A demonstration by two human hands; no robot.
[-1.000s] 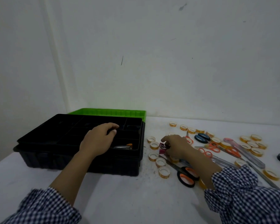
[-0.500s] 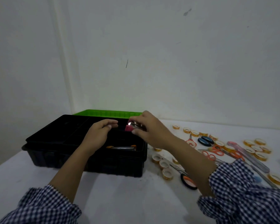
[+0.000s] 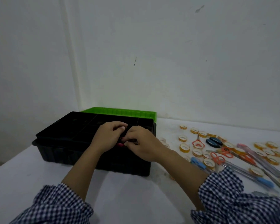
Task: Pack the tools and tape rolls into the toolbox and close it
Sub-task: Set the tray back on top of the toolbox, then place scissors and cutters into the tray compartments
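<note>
Now, over a front compartment of the open black toolbox [image 3: 63, 152], the right hand [image 3: 145, 146] pinches a pink-handled tool [image 3: 120, 144]; the left hand [image 3: 107, 138] curls beside it, grip unclear.

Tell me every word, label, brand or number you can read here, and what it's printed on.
None: no text in this view can be read.
The black toolbox, its green lid, the tape rolls and the scissors show no legible print.
The small pink tool pinched by the right hand is mostly hidden.
The wall bears only scuffs.
</note>
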